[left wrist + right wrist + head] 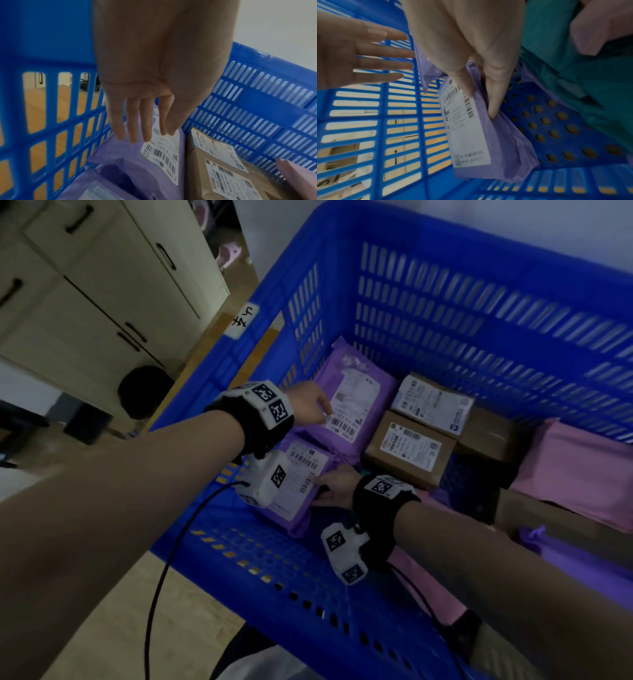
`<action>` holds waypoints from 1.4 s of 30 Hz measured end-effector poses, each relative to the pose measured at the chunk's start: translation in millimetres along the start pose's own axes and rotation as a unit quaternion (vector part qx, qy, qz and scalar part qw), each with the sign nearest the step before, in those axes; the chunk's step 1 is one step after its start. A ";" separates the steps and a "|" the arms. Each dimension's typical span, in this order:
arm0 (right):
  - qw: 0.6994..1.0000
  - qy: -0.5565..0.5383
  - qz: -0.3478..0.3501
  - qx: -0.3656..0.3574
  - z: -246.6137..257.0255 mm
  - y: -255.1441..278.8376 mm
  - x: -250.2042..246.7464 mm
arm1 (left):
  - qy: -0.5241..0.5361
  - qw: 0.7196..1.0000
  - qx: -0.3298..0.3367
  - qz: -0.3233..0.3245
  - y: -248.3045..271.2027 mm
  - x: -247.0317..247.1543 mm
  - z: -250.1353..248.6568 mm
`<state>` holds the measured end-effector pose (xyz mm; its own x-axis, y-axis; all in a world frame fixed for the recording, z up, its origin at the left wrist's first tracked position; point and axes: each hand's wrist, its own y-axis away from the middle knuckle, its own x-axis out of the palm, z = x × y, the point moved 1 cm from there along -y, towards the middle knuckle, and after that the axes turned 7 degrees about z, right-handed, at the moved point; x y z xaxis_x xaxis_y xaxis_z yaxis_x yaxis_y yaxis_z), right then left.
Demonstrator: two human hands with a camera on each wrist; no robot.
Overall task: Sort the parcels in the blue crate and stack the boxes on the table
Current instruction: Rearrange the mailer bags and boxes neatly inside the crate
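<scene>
Both hands are reaching down into the blue slatted plastic crate (445, 313). The right hand (334, 486) is gripping the smaller purple plastic mailer bag (496, 142) by its near edge: in the right wrist view the fingers (494, 97) are curling round the purple film beside the white barcode label, lifting that end off the perforated crate floor so the bag is tilting. Its long axis is running away from the right hand toward the crate's left wall, so I judge the right hand to be the one placed to carry it.

The left hand (308, 402) is hovering open, fingers (133, 128) straight and slightly spread, just above the larger purple mailer bag (352, 395) lying flat in the crate's far-left corner; whether the fingertips are touching its label cannot be told. This bag's long axis is lying along the left wall, pointing away from the left hand.

Just right of it, two brown cardboard boxes with white shipping labels (411, 446) are sitting side by side, touching, nearer the left hand than the right. A pink mailer bag (575, 467) is leaning at the crate's right side. No bench is showing.
</scene>
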<state>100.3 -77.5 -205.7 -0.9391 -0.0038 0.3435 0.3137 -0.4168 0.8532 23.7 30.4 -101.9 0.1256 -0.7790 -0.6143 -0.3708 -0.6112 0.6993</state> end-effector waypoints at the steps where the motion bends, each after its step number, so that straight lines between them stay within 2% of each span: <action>1: 1.000 0.003 -0.006 0.002 1.1 0.2 -0.4 | 0.000 1.000 0.003 0.002 0.3 0.6 -1.0; 7: 0.996 0.088 -0.015 0.027 14.4 27.3 -12.3 | -0.028 0.999 0.022 0.011 3.6 2.9 -10.5; 11: 0.995 0.094 -0.017 -0.029 27.5 73.4 -40.6 | -0.043 0.998 0.041 0.010 3.2 3.7 -24.6; 17: 0.977 0.146 -0.102 -0.115 32.7 154.9 -105.3 | -0.080 0.988 0.122 0.050 6.3 21.2 -69.6; 19: 0.962 0.198 -0.155 -0.111 26.8 178.5 -124.0 | -0.087 0.983 0.142 0.082 2.4 34.1 -82.2; 21: 0.923 0.295 -0.229 -0.091 16.9 195.3 -140.2 | -0.096 0.977 0.149 0.118 -3.0 50.3 -91.6; 23: 0.887 0.372 -0.264 -0.066 4.7 201.0 -153.3 | -0.103 0.973 0.140 0.155 -9.8 68.6 -96.1; 26: 0.857 0.448 -0.255 -0.017 -11.0 197.3 -162.3 | -0.109 0.968 0.094 0.204 -13.1 92.7 -99.4; 30: 0.818 0.528 -0.229 0.006 -11.0 189.5 -154.0 | -0.088 0.963 0.049 0.249 -13.9 116.1 -104.2; 33: 0.775 0.598 -0.205 0.024 -7.4 179.0 -149.7 | -0.044 0.968 0.043 0.244 -17.8 125.2 -107.0; 36: 0.720 0.662 -0.202 0.049 -8.8 173.9 -145.8 | -0.001 0.975 0.069 0.210 -29.4 134.0 -103.1; 38: 0.719 0.666 -0.190 0.067 -10.0 168.9 -142.5 | 0.036 0.978 0.046 0.202 -35.6 138.3 -98.8; 42: 0.749 0.639 -0.150 0.089 -4.5 160.1 -141.1 | 0.098 0.964 -0.023 0.246 -32.6 141.4 -96.9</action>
<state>282.3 -147.7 -119.4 -0.3027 -0.8489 -0.4333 -0.0318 -0.4453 0.8948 142.6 -73.3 -176.1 0.1183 -0.9848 -0.1272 -0.3898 -0.1639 0.9062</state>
